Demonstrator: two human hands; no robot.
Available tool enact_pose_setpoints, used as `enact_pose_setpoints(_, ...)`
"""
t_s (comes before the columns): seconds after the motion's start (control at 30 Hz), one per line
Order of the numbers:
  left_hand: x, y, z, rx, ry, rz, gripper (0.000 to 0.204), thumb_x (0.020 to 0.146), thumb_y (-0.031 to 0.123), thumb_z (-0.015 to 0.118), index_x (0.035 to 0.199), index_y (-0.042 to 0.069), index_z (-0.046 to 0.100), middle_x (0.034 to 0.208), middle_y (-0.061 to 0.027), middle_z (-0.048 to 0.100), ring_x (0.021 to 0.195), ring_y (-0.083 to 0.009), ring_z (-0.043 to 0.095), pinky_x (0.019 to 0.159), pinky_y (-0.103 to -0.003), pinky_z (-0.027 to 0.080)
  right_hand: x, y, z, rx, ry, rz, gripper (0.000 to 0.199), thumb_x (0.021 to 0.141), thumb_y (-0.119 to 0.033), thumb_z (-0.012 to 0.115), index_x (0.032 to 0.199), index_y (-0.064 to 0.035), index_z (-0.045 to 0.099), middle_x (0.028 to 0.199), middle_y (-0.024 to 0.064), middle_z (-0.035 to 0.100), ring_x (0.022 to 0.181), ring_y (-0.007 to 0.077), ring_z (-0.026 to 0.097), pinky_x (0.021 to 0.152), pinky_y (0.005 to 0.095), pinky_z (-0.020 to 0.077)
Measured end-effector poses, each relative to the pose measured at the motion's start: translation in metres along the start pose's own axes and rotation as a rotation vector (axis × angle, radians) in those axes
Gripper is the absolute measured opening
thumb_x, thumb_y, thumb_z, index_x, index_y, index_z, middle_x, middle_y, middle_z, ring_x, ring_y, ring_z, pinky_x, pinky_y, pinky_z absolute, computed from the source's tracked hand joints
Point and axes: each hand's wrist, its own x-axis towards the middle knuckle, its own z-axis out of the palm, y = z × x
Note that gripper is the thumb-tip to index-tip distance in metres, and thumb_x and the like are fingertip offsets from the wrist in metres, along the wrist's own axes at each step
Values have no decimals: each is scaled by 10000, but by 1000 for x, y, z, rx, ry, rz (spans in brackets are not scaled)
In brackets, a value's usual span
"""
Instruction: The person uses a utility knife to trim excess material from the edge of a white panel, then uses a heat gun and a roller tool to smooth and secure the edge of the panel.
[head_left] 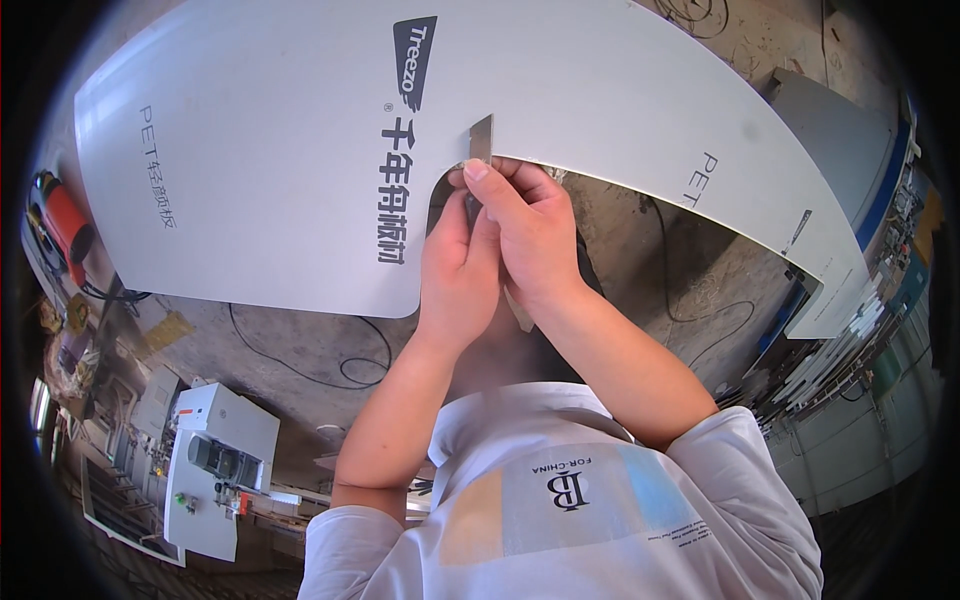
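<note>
Small metal blade (482,139), flat and grey, stands upright at about 12 o'clock from the hands, its lower end pinched at the near edge of the big white panel (300,120). Right hand (530,235): thumb and fingertips pressed together on the blade's base, thumbnail facing the camera. Left hand (458,270): closed just beside and touching the right, fingers curled toward the same spot (what exactly it grips is hidden behind the right hand). Both forearms rise from 6 o'clock, out of a white T-shirt (560,500).

Panel fills the upper picture from 9 to 3 o'clock, dark printed markings on it, edges bowed by the lens. Concrete floor (300,345) below it with a black cable (330,365) looping. White machine (205,460) at 8 o'clock. Orange power tool (68,225) at 9 o'clock. Stacked sheets (850,340) at 3 o'clock.
</note>
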Motion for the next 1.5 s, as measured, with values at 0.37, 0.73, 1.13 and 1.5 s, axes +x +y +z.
enact_pose_setpoints(0.37,0,4,0,37,-5,-24,335,1105,211,483,1321,-36,550,1085,-111,696,994,-172,653,883,-304,513,0,-1,0,21,-19,29,194,986,-212,737,1039,-31,690,1047,62,730,943,112,638,877,287,534)
enact_pose_setpoints(0.73,1,6,-1,92,-28,-8,370,1101,220,487,1371,-28,538,1112,-140,707,1014,-204,668,895,-330,519,0,1,-2,71,-23,16,203,977,-204,752,1065,-34,682,1056,75,731,968,122,643,888,294,536)
enact_pose_setpoints(1.13,0,6,1,74,-61,-66,346,1099,202,493,1351,-28,552,1110,-135,703,1018,-194,665,901,-329,521,-4,-2,-3,82,39,-42,200,987,-194,736,1058,-16,678,1047,78,735,947,122,651,873,288,537)
enact_pose_setpoints(1.5,0,8,0,87,-16,-19,325,1100,200,489,1319,-30,559,1096,-120,698,1008,-181,653,896,-318,516,-2,3,1,61,3,-4,175,984,-192,736,1042,-36,684,1039,62,736,938,104,645,864,277,536)
